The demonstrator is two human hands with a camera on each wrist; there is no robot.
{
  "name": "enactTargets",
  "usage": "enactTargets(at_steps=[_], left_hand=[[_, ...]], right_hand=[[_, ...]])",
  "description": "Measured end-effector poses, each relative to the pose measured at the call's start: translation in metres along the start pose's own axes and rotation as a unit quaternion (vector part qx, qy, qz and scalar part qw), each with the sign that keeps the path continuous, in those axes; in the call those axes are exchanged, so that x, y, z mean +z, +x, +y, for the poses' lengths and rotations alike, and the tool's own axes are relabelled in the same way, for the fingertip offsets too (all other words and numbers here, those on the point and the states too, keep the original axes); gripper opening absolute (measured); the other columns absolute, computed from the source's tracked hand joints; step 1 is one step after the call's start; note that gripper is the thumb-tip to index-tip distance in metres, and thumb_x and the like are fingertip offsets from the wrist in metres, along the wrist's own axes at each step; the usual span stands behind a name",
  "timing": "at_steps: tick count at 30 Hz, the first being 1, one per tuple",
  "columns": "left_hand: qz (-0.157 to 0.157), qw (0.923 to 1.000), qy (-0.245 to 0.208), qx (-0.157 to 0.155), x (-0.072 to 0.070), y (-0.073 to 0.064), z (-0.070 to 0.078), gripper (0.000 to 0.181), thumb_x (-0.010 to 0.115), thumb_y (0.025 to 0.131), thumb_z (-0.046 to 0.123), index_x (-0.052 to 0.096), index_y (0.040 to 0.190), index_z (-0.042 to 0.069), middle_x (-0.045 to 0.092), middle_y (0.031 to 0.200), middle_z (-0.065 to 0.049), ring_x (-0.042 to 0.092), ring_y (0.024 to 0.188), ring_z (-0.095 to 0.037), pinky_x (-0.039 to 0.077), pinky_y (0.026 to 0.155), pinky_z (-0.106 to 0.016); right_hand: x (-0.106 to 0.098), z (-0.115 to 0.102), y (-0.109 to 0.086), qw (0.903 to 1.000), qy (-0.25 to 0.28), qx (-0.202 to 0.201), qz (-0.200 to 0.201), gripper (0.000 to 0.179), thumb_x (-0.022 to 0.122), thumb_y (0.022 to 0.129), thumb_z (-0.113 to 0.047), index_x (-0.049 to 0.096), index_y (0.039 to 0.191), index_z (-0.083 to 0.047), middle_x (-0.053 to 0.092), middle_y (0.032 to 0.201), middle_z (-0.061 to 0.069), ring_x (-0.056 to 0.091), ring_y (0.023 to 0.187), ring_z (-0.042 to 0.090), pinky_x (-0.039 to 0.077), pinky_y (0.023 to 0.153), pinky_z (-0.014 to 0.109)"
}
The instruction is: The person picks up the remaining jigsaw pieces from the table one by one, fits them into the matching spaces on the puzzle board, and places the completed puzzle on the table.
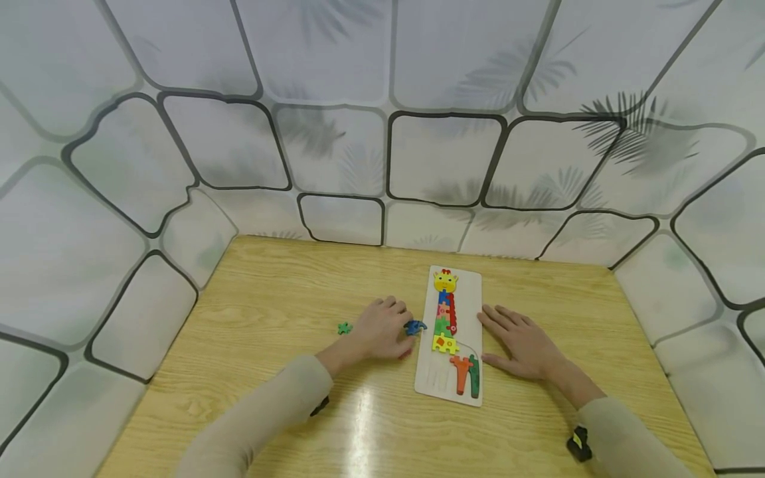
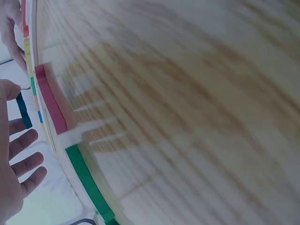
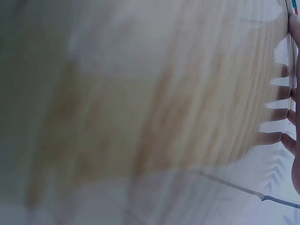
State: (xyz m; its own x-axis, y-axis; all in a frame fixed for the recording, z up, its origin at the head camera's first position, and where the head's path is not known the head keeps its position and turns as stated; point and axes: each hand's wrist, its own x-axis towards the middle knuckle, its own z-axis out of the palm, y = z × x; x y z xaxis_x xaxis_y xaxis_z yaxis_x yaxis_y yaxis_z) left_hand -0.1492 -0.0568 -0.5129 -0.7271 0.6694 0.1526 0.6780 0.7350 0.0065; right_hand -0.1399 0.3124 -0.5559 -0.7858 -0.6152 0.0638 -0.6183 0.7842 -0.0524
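A pale wooden giraffe puzzle board (image 1: 426, 378) lies on the table, with a yellow giraffe head (image 1: 445, 281), several coloured neck and body pieces, an orange leg piece (image 1: 461, 375) and a green leg piece (image 1: 475, 377) on it. Just left of the board, my left hand (image 1: 382, 328) pinches a blue puzzle piece (image 1: 415, 326) between thumb and forefinger, raised off the table in the left wrist view. A red piece (image 2: 52, 99) lies beneath that hand, mostly hidden in the head view. My right hand (image 1: 522, 342) rests flat, fingertips at the board's right edge.
A small green puzzle piece (image 1: 344, 328) lies on the wooden table (image 1: 287, 279), left of my left hand. Patterned pale walls (image 1: 340, 219) close in the back and sides of the table.
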Motion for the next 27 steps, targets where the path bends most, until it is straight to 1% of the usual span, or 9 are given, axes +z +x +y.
enactTargets(at_steps=[2,9,17,21,27], left_hand=[[0.001,1.0,0.0,0.006,0.001,0.002,0.002,0.042,0.06,0.098,0.051,0.075,0.119,0.019,0.074,0.116,-0.001,0.066,0.105,-0.019,0.057,0.089,-0.034],[-0.006,0.9996,0.014,0.025,0.003,0.007,0.01,0.042,0.059,0.1,0.054,0.075,0.118,0.02,0.072,0.112,0.002,0.064,0.102,-0.016,0.055,0.084,-0.03],[-0.021,0.9989,0.021,0.036,0.003,0.012,0.019,0.042,0.058,0.1,0.056,0.074,0.121,0.023,0.073,0.116,0.003,0.065,0.107,-0.015,0.057,0.089,-0.031],[-0.033,0.9985,0.021,0.037,0.004,0.014,0.022,0.041,0.058,0.1,0.055,0.074,0.12,0.023,0.072,0.115,0.004,0.064,0.105,-0.014,0.058,0.09,-0.031],[-0.04,0.9979,0.021,0.046,0.006,0.017,0.026,0.04,0.058,0.101,0.054,0.073,0.122,0.024,0.071,0.118,0.005,0.062,0.105,-0.013,0.058,0.092,-0.031]], right_hand=[[-0.001,-0.001,0.0,1.0,0.0,0.002,-0.006,0.085,0.062,0.098,-0.062,0.038,0.164,-0.014,0.04,0.17,0.012,0.042,0.154,0.042,0.041,0.119,0.063],[-0.002,-0.002,0.0,1.0,0.003,0.004,-0.007,0.085,0.063,0.097,-0.061,0.039,0.164,-0.014,0.04,0.17,0.012,0.042,0.154,0.042,0.041,0.119,0.064],[-0.002,-0.002,0.0,0.9999,0.004,0.003,-0.009,0.085,0.063,0.097,-0.061,0.039,0.164,-0.014,0.039,0.17,0.012,0.042,0.154,0.042,0.041,0.119,0.064],[-0.002,-0.001,0.001,1.0,0.001,0.001,-0.008,0.085,0.063,0.097,-0.062,0.039,0.164,-0.014,0.04,0.17,0.012,0.042,0.154,0.042,0.042,0.118,0.064],[-0.001,-0.001,0.001,1.0,-0.001,0.0,-0.006,0.086,0.063,0.097,-0.062,0.039,0.164,-0.014,0.04,0.17,0.012,0.042,0.153,0.042,0.043,0.118,0.064]])
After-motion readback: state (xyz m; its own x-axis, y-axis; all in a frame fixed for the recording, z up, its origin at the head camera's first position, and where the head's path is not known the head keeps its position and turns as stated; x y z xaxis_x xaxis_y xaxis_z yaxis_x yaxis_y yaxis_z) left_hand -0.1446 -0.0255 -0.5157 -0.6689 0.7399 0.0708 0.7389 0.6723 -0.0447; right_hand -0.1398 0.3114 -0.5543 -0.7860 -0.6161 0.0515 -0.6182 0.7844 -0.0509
